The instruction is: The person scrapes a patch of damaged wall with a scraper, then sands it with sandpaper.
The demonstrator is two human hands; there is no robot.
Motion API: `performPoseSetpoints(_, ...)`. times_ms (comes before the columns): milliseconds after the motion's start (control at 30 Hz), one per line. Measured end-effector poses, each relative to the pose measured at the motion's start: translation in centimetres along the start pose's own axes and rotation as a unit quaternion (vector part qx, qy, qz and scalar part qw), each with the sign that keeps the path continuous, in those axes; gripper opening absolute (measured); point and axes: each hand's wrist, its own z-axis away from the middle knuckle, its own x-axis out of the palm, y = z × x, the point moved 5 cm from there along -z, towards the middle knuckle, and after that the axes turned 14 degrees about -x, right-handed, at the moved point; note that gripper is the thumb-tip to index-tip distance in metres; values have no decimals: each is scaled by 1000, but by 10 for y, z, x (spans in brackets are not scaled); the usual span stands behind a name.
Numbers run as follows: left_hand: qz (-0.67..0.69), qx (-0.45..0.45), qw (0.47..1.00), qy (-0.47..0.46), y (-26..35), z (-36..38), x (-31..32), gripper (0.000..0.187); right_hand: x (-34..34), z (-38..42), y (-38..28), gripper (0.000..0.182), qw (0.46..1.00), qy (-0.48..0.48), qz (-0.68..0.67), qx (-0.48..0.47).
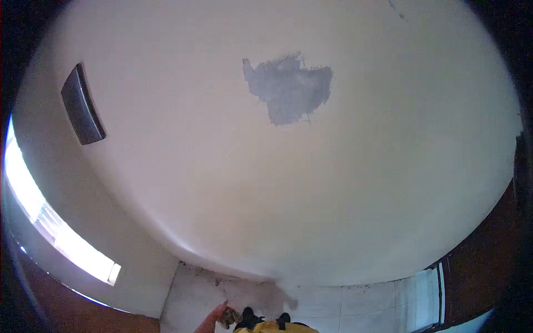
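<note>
Low in the view, my left hand [221, 308] hangs near the foot of the wall, above the floor. Its fingers seem closed around a crumpled tan-brown thing [230, 318], too small and blurred to name. My right hand is out of view. In front of me rises a pale, cream-coloured wall [222, 177]. High on it is a rough-edged grey patch [291, 89], well above my hand.
A dark, glossy rectangular panel [82, 105] is on the wall at the left, above a bright window [61, 222]. Pale floor tiles [316, 302] with dirt marks run along the wall's base. My dark shoes [250, 317] stand there. Brown surfaces [477, 266] edge the right side.
</note>
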Motion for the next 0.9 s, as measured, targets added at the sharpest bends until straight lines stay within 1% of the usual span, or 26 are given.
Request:
performPoseSetpoints(33, -25, 6, 1000, -1, 9, 0, 4, 79, 11, -4, 6, 34, 1000, -5, 8, -8)
performPoseSetpoints(67, 13, 4, 1000, -4, 24, 21, 22, 76, 29, -13, 16, 35, 999, -8, 24, -22)
performPoseSetpoints(133, -55, 21, 998, 9, 70, 81, 56, 74, 68, -56, 33, 35, 992, 5, 87, -92)
performPoseSetpoints(167, -63, 20, 998, 19, 69, 72, 54, 74, 82, -81, 39, 36, 983, 27, 117, -140)
performPoseSetpoints(200, -70, 19, 997, 30, 68, 62, 51, 73, 92, -108, 41, 36, 975, 62, 117, -176)
performPoseSetpoints(233, -51, 7, 998, 46, 60, 18, 35, 73, 65, -123, 19, 35, 982, 78, -46, -165)
performPoseSetpoints(267, -31, -5, 998, 61, 49, -9, 24, 73, 38, -139, -2, 33, 962, 99, -206, -151)
performPoseSetpoints(333, 4, -3, 1000, -3, 58, 5, 35, 73, -32, -162, -61, 44, 934, 49, -349, -66)
performPoseSetpoints(367, 22, -2, 999, -36, 54, -2, 35, 73, -63, -170, -92, 44, 925, 35, -376, -49)
performPoseSetpoints(400, -5, 30, 999, -36, 54, -7, 31, 73, -83, -176, -114, 45, 914, 21, -403, -34)
performPoseSetpoints(433, 5, 17, 1000, -16, 53, 3, 33, 74, -85, -190, -123, 46, 912, 1, -409, -33)
performPoseSetpoints(500, 23, -8, 999, 23, 68, 53, 48, 75, -86, -214, -138, 47, 908, -31, -415, -40)
performPoseSetpoints(567, 61, -18, 998, -28, 57, 48, 37, 79, -86, -228, -155, 46, 905, -51, -417, -60)
performPoseSetpoints(600, 79, -24, 995, -54, 51, 45, 30, 82, -82, -228, -160, 45, 907, -55, -414, -53)
performPoseSetpoints(700, 84, -18, 995, -43, 27, 29, 3, 88, -69, -231, -164, 43, 909, -77, -409, -37)
performPoseSetpoints(767, 135, -12, 987, -91, 7, 14, -23, 90, -60, -228, -162, 43, 905, -110, -409, -27)
performPoseSetpoints(800, 159, -8, 980, -116, 0, 8, -27, 91, -64, -224, -164, 43, 891, -111, -439, -30)
performPoseSetpoints(867, 181, -13, 977, -116, -12, 4, -33, 92, -77, -221, -175, 43, 858, -112, -499, -42)
performPoseSetpoints(900, 192, -16, 975, -114, -18, 4, -40, 93, -87, -221, -184, 46, 864, -98, -486, -83)
